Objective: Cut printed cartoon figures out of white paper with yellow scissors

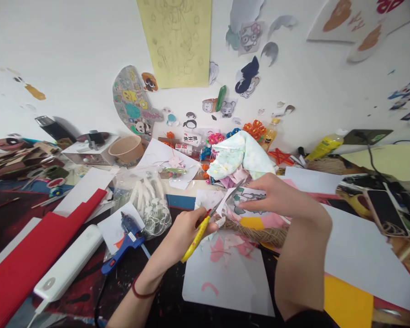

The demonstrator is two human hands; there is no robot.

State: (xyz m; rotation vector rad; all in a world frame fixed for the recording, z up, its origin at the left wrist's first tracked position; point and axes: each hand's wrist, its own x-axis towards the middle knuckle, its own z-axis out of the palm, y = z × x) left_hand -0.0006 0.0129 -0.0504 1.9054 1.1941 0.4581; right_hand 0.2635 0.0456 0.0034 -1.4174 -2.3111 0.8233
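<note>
My left hand (188, 234) is closed round the yellow handles of a pair of scissors (198, 237), whose blades point up and to the right. Between the open blades, or just behind them, is the white edge of a paper cutout (248, 200) with a grey and green drawing. My right hand (276, 196) pinches this cutout from the right side. Under both hands lies a white sheet (228, 284) with pink paper scraps (222, 248) on it. A bundle of twine (266, 234) sits just below the cutout.
Left of my hands are a blue glue gun (125, 250), a white power strip (70, 262), red card (51, 253) and a plastic bag (143, 200) of white pieces. Patterned cloth (241, 155) lies behind. At right are white paper (362, 255), yellow paper (350, 303) and a phone (386, 212).
</note>
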